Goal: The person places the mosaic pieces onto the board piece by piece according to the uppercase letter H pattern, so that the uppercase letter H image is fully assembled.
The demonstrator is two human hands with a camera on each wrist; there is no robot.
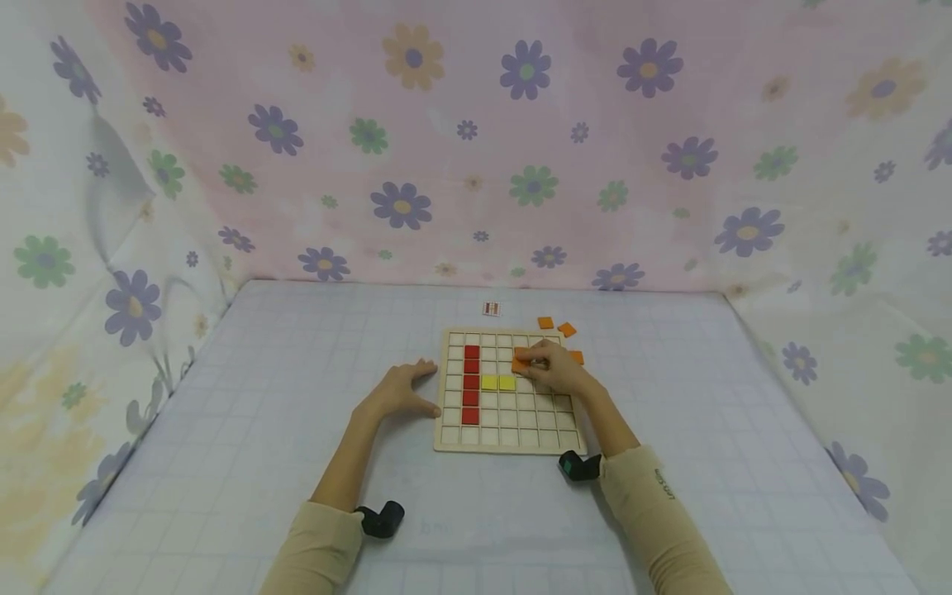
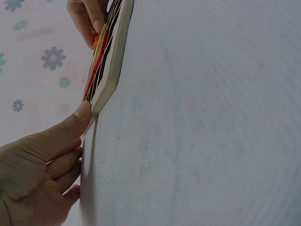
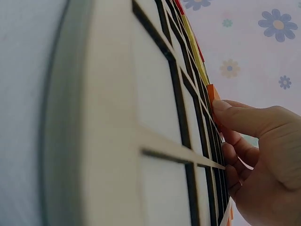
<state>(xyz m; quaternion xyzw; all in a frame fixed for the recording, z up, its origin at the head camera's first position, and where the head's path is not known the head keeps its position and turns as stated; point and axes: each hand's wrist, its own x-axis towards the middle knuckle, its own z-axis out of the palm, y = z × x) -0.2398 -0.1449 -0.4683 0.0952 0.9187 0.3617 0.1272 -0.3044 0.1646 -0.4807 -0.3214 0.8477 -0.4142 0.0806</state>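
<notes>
A square wooden grid board (image 1: 513,448) lies on the table with a column of several red tiles (image 1: 471,382) and two yellow tiles (image 1: 497,383) in its cells. Over the right half of the grid, my right hand (image 1: 554,368) pinches an orange tile (image 1: 518,365) between thumb and fingers. Another orange patch (image 1: 522,353) shows just beyond it, partly covered by the fingers. In the right wrist view the thumb presses the orange tile (image 3: 213,94), its edge raised above the grid. My left hand (image 1: 397,391) lies spread at the board's left side, thumb tip at the rim.
Orange tiles (image 1: 546,322) lie loose beyond the board's far right corner, one partly behind the right hand. A small printed card (image 1: 492,308) sits past the far edge. Flowered cloth (image 1: 476,165) walls in the back and sides of the pale table (image 1: 223,397).
</notes>
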